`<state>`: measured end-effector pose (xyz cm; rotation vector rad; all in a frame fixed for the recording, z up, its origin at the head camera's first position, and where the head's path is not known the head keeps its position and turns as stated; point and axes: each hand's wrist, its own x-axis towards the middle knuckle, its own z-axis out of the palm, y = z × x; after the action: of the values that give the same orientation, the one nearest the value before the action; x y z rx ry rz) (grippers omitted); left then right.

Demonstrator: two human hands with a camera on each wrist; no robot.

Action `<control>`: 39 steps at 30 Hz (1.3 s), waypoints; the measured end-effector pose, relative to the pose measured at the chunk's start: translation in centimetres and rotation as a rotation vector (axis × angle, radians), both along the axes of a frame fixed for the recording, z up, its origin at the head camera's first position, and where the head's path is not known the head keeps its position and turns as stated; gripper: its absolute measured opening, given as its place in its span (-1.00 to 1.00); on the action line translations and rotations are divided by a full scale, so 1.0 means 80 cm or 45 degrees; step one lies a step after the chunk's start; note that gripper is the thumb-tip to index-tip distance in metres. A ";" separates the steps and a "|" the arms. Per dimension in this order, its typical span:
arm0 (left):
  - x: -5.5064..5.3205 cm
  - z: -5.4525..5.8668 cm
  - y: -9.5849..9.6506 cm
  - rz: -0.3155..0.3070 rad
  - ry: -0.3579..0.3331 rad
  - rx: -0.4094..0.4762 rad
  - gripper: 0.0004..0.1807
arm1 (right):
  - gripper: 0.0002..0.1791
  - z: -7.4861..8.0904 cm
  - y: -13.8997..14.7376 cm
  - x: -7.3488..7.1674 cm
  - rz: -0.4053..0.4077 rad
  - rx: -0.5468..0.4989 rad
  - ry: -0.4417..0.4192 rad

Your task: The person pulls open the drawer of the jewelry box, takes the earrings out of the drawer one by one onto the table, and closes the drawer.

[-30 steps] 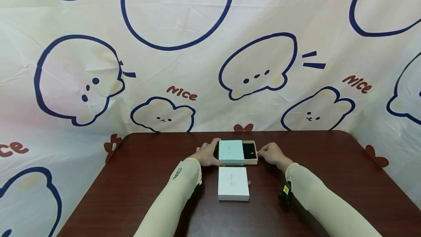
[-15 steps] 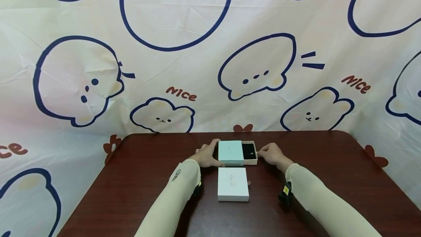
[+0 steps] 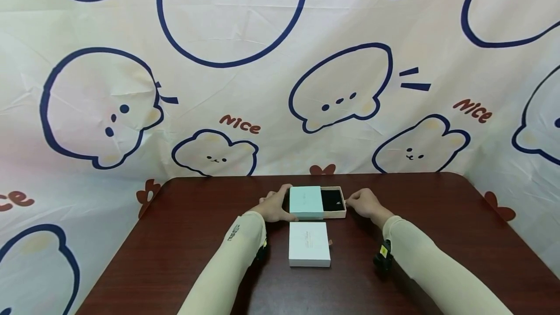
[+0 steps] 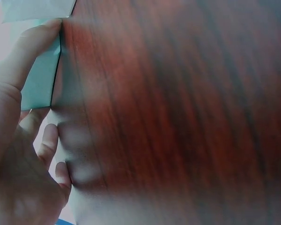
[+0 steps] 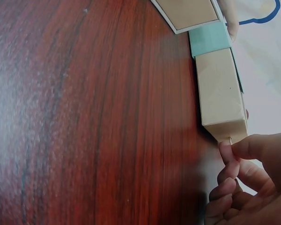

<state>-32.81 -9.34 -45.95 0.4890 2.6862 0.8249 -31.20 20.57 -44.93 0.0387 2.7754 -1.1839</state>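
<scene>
A mint-green box sleeve (image 3: 306,202) lies on the table, its cream drawer (image 5: 220,86) partly slid out to the right. Black lining (image 3: 331,200) with a small silvery piece on it shows inside the drawer. My left hand (image 3: 274,206) grips the sleeve's left end, thumb at the near side (image 4: 40,40) and index finger at the far corner. At the drawer's outer end, my right hand (image 3: 366,205) pinches a small pull tab (image 5: 230,139) between thumb and index finger; its other fingers are curled. The sleeve's far side is mostly hidden in the wrist views.
Just in front of the mint sleeve lies a white box (image 3: 309,243) with a small tab (image 3: 330,242) on its right side. The dark reddish-brown table (image 3: 175,256) has rounded far corners. Behind it hangs a cloth (image 3: 271,86) with cartoon prints.
The drawer has slid slightly farther right out of the sleeve, and my right hand has moved right with it. My left hand stays on the sleeve.
</scene>
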 end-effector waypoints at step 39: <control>0.001 0.002 -0.002 -0.020 -0.011 -0.014 0.17 | -0.70 -0.001 0.019 0.002 0.026 0.015 0.013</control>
<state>-32.76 -9.48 -45.83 0.5017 2.6742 0.8054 -31.03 22.10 -45.05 0.0053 2.7847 -1.1667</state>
